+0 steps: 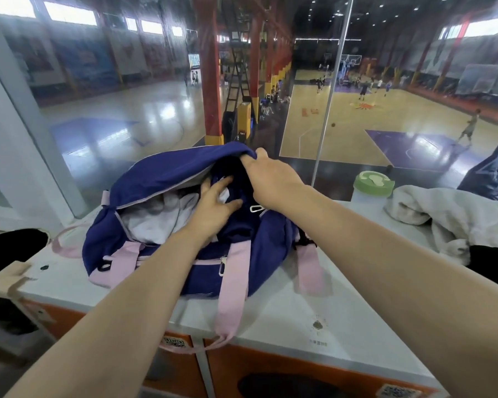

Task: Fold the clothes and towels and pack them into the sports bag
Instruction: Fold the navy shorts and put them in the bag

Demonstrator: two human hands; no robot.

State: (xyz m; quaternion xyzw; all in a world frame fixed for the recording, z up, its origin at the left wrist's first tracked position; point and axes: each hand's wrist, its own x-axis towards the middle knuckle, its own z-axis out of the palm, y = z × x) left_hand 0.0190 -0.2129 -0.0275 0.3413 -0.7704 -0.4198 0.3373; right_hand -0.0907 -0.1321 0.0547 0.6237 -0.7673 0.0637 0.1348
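Observation:
A navy sports bag [161, 179] with pink straps lies open on the white table [342, 320]. My right hand [273, 176] grips the bag's top flap and holds it lifted. With fingers spread, my left hand [213, 205] reaches into the opening and presses on a dark blue garment [242, 196] inside. White cloth [156, 216] fills the left part of the bag. A grey-white towel [449, 219] lies crumpled on the table at the right, apart from both hands.
A bottle with a green lid [373, 183] stands behind the towel. A dark garment [495, 259] lies at the right edge. A glass wall [127, 116] rises just behind the table. A black seat [9, 248] sits at the left.

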